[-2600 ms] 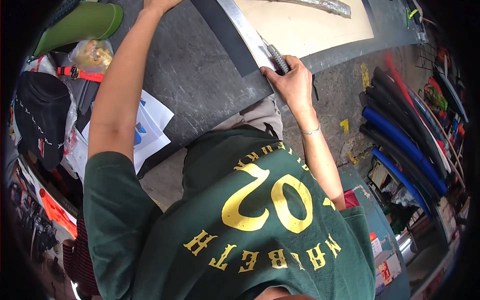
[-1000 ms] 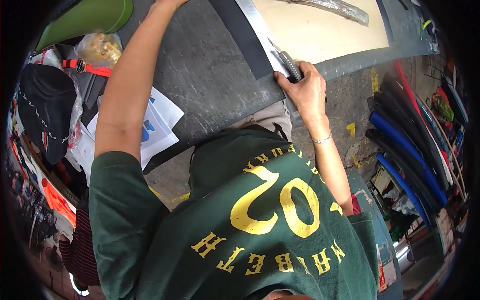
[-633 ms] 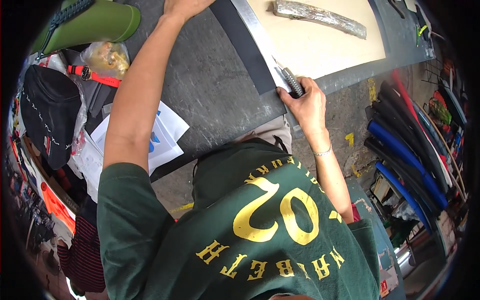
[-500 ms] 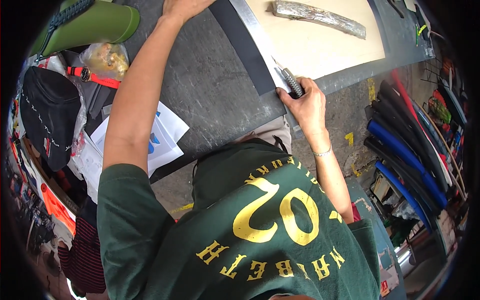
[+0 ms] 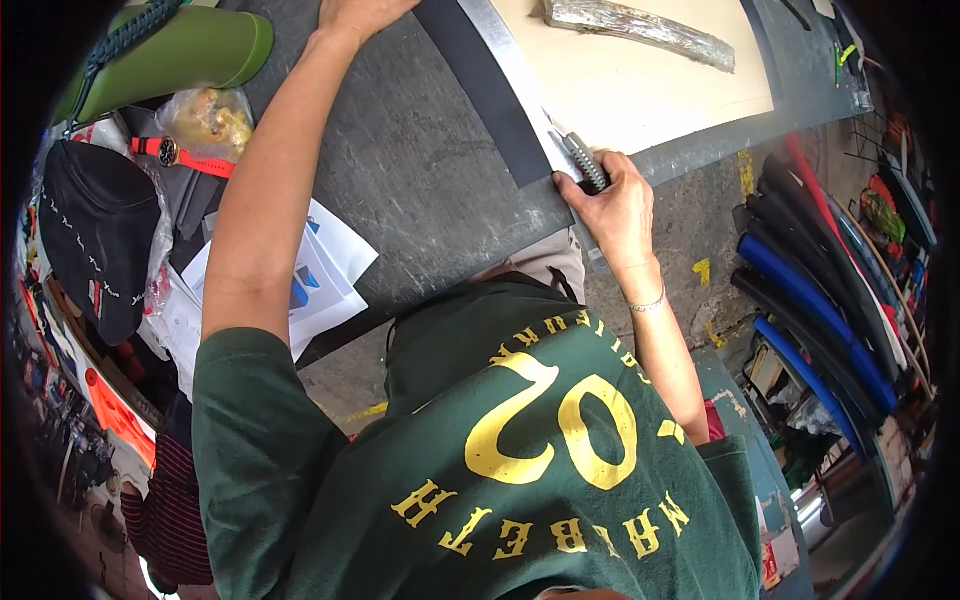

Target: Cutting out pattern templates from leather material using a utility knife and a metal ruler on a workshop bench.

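1. Knife (image 5: 586, 165) with a grey, textured handle sits in your right hand (image 5: 615, 195), at the near end of the counter's (image 5: 430, 170) work area, beside the metal straightedge (image 5: 512, 70).
2. Its long axis runs on a slant: the butt of the handle lies toward your palm at lower right, and the slim blade points up and to the left, away from your body.
3. Your right hand is curled closed around the handle, with the thumb reaching left to the near end of the straightedge. Whether the blade touches the surface under it is too fine to tell.
4. The straightedge stretches from the upper edge of the view down and rightward to your right thumb, its long axis leaning much as the knife's does, though steeper toward the far end.
5. Your left hand (image 5: 365, 12) is at the upper edge, partly cut off. You cannot tell from this view how far its fingers are open or whether they hold anything.
6. Along the straightedge's left side you have a black strip (image 5: 490, 95); along its right side, a cream sheet (image 5: 630, 105).
7. On that sheet rests a bar in clear wrap (image 5: 645, 32), lying crosswise and tipping downward to the right.
8. Under your left forearm are printed papers (image 5: 335, 270).
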Demonstrator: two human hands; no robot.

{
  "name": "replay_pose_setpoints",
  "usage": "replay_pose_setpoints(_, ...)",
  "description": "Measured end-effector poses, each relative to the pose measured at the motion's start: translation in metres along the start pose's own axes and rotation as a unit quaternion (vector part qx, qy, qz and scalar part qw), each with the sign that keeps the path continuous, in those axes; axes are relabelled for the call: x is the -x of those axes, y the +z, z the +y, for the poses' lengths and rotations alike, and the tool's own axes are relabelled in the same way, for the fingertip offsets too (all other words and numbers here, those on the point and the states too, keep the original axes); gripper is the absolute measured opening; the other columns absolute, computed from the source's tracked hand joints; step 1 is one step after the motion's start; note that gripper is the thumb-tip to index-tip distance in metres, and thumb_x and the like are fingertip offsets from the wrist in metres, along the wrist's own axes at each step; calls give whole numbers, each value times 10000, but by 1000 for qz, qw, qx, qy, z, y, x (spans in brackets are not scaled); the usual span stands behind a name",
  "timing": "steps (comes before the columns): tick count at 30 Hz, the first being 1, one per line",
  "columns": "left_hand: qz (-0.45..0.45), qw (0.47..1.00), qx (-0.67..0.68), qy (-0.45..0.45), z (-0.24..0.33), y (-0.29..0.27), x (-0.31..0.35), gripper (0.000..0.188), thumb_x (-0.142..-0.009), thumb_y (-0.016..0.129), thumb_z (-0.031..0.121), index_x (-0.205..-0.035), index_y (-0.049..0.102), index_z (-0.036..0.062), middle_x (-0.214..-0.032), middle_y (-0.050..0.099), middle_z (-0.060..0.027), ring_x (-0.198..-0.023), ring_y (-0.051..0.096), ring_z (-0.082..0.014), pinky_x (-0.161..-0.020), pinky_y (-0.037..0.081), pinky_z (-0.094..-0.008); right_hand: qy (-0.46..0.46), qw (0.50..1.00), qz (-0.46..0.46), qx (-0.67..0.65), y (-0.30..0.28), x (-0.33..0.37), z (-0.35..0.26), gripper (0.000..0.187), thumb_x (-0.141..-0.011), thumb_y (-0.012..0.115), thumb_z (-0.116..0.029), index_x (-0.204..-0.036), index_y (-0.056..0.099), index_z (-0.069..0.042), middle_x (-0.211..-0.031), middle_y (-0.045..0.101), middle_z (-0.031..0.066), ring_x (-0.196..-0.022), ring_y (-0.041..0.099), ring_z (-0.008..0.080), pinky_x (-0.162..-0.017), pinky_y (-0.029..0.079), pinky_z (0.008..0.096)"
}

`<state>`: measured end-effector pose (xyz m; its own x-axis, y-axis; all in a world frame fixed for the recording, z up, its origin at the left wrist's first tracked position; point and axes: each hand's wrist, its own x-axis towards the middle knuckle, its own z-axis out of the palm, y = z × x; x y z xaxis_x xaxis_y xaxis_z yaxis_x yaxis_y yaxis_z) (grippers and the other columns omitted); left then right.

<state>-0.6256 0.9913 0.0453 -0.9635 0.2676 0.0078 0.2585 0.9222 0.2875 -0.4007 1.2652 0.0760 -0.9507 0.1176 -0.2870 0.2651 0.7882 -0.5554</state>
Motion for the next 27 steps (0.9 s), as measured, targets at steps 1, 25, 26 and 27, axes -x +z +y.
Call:
replay_pose_setpoints(1, 2, 1000, -1, 2, 1, 1, -1, 714, -881, 676, 644, -1471, 593, 251, -1640, 317, -254, -1553, 219, -418, -1275, 143, -532, 2, 1000, 0, 0, 0, 0, 1, 393, -755, 887, -252, -999, 719, 6, -900, 701, 130, -774, 688, 253, -730, 542, 367)
replay_pose_setpoints(25, -337, 940, -57, 28, 45, -14, -57, 992, -799, 824, 527, -1484, 462, -92, -1630, 169, -403, -1516, 226, -539, -1234, 259, -561, -223, 974, 35, -5, 27, -73, -63, 356, -998, 570, -108, -1355, 570, -98, -1117, 699, 229, -1004, 679, 435, -881, 554, 480)
replay_pose_setpoints(26, -282, 943, -173, -48, 57, -8, -53, 980, -805, 821, 525, -1482, 466, -88, -1631, 168, -401, -1516, 229, -536, -1234, 259, -560, -222, 974, 33, -5, 26, -75, -65, 356, -998, 570, -108, -1355, 570, -98, -1117, 699, 229, -1004, 679, 435, -881, 554, 480)
replay_pose_setpoints(27, -283, 942, -171, -49, 58, -9, -52, 980, -805, 821, 525, -1482, 466, -88, -1631, 168, -401, -1516, 229, -536, -1234, 259, -560, -223, 974, 22, 11, 25, -77, -67, 364, -994, 570, -101, -1358, 573, -112, -1127, 702, 221, -1007, 684, 425, -881, 559, 475)
